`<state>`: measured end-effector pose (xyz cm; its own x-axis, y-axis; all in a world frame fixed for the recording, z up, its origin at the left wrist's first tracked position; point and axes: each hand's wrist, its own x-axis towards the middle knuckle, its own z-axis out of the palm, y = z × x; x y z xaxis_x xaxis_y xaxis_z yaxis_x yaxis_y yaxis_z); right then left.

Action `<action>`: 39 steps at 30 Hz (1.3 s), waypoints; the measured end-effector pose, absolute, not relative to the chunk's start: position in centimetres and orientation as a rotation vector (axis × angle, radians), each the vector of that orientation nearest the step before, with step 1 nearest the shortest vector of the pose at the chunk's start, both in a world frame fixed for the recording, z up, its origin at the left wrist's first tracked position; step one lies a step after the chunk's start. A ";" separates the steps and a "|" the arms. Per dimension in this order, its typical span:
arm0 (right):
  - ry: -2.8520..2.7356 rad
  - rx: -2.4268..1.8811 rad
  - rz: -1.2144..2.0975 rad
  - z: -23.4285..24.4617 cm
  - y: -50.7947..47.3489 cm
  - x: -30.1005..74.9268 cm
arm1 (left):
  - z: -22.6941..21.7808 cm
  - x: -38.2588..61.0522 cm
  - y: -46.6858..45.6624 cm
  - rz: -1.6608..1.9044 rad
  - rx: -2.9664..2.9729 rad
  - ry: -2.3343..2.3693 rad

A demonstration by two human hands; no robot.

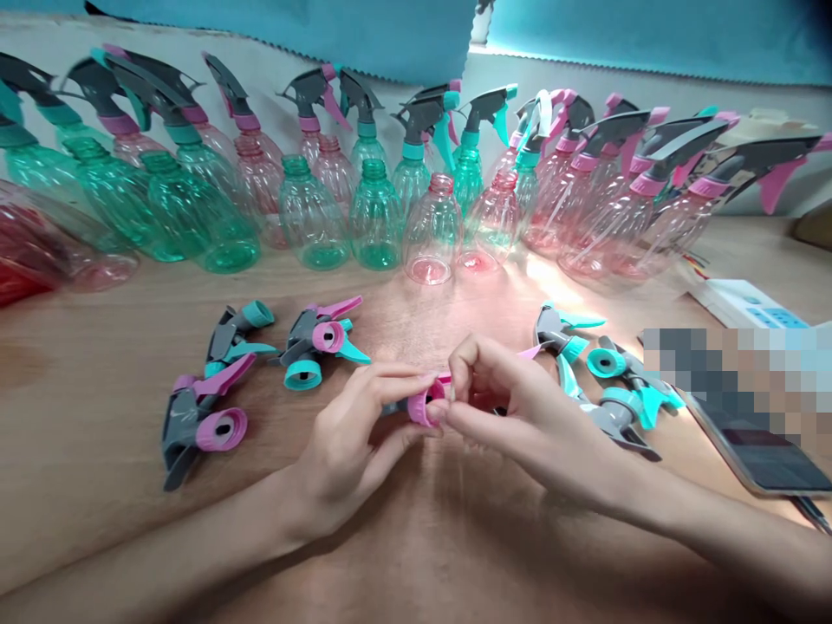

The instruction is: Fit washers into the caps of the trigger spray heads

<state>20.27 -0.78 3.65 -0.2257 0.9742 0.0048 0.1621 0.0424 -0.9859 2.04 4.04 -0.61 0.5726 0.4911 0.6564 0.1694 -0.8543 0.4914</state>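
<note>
Counting four loose sprayer heads (305,342) lying left, three right. Pinching one pink-collared head (419,406) with left hand (354,433) and right hand (513,407) fingertips, forearms converging over tabletop (97,347).

Grey spray head (416,406) — pink collar — held sideways, low at centre.

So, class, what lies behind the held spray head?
Bare tabletop, then a capless pink bottle. The right hand covers the spot directly behind the spray head.
</note>
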 end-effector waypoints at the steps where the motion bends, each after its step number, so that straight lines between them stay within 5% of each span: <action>1: -1.470 -1.208 1.320 3.6 -0.7 20.3 | -0.7 2.0 4.0 1.171 2.419 0.542; 23: -1.641 -1.300 1.321 4.3 -0.4 20.3 | -0.6 2.0 4.1 1.164 2.456 0.452; 32: -1.887 -1.354 0.853 4.1 -1.3 19.8 | -0.3 2.2 4.2 1.129 2.520 0.468; 39: -1.822 -1.409 1.032 3.6 -0.8 20.0 | -0.4 2.3 4.2 1.178 2.483 0.443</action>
<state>19.96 -0.83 3.59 -0.2496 0.9683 0.0040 0.4946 0.1310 -0.8592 2.32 4.19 -0.40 0.6042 0.4233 0.6751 0.1268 -0.8875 0.4430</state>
